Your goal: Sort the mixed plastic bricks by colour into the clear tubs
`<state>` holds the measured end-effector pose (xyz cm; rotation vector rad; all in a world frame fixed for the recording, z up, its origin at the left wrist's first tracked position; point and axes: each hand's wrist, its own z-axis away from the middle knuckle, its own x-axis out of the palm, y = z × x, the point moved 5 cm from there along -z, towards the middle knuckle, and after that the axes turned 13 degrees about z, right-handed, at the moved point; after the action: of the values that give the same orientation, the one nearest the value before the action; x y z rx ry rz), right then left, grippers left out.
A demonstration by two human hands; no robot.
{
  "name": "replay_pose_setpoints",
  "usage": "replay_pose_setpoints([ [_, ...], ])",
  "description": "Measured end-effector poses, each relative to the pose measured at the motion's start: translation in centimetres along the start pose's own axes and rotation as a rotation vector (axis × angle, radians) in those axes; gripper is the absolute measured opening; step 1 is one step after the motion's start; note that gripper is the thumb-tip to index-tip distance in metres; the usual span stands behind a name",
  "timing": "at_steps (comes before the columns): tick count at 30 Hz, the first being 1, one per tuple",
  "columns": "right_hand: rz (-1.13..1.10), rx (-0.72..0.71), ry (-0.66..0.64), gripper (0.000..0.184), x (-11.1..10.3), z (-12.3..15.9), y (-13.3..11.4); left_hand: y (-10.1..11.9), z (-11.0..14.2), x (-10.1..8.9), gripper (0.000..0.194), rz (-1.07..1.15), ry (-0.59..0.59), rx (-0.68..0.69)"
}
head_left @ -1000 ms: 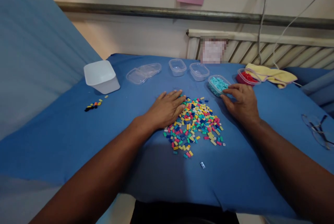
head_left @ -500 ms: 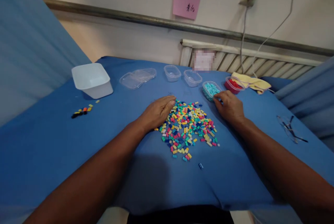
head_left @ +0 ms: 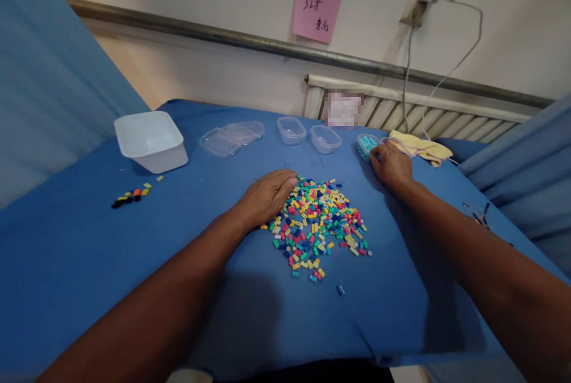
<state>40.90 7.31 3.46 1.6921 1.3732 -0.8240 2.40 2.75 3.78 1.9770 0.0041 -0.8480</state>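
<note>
A heap of small multicoloured toy building bricks (head_left: pixel 319 216) lies on the blue cloth. My left hand (head_left: pixel 269 194) rests flat against its left edge, fingers stretched out and the thumb above the bricks. Further back on the right, my right hand (head_left: pixel 393 164) grips the near right rim of a clear plastic tub (head_left: pixel 366 148) filled with turquoise bricks; its fingertips are partly hidden. Behind that hand, the tub of red bricks is almost wholly covered. One dark blue brick (head_left: pixel 340 290) lies apart, in front of the heap.
Two clear tubs, one (head_left: pixel 291 131) left of the other (head_left: pixel 325 140), stand at the back. Clear lids (head_left: pixel 232 138) and a white bin (head_left: pixel 151 139) are on the left, with several loose pieces (head_left: pixel 136 194) before it. A yellow cloth (head_left: pixel 423 148) and glasses (head_left: pixel 479 214) lie right.
My right hand has shifted back, and the turquoise tub has moved back and right with it, towards the red tub, which the hand now covers. My left hand has stayed by the heap.
</note>
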Motion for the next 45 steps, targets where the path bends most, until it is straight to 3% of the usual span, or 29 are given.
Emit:
replay_pose_setpoints([
  [23,0.106,0.016,-0.068,0.032,0.5,0.4,4.3,-0.8,-0.2,0.1,0.063,-0.057,0.005,-0.012],
  [33,0.113,-0.019,-0.067,0.038,-0.4,1.2,4.0,-0.6,-0.3,0.2,0.058,-0.049,-0.003,0.025],
  [38,0.055,-0.099,0.023,0.046,-2.8,0.3,1.0,-0.8,-0.2,0.6,0.055,-0.062,-0.010,0.045],
  [41,-0.051,-0.174,0.016,0.045,-3.6,-1.4,-3.0,-1.0,-0.2,0.8,0.053,-0.072,-0.008,0.051],
  [45,-0.165,-0.249,-0.072,0.052,-2.8,-3.8,-9.0,-1.3,-0.1,0.8,0.051,-0.064,-0.018,0.068],
])
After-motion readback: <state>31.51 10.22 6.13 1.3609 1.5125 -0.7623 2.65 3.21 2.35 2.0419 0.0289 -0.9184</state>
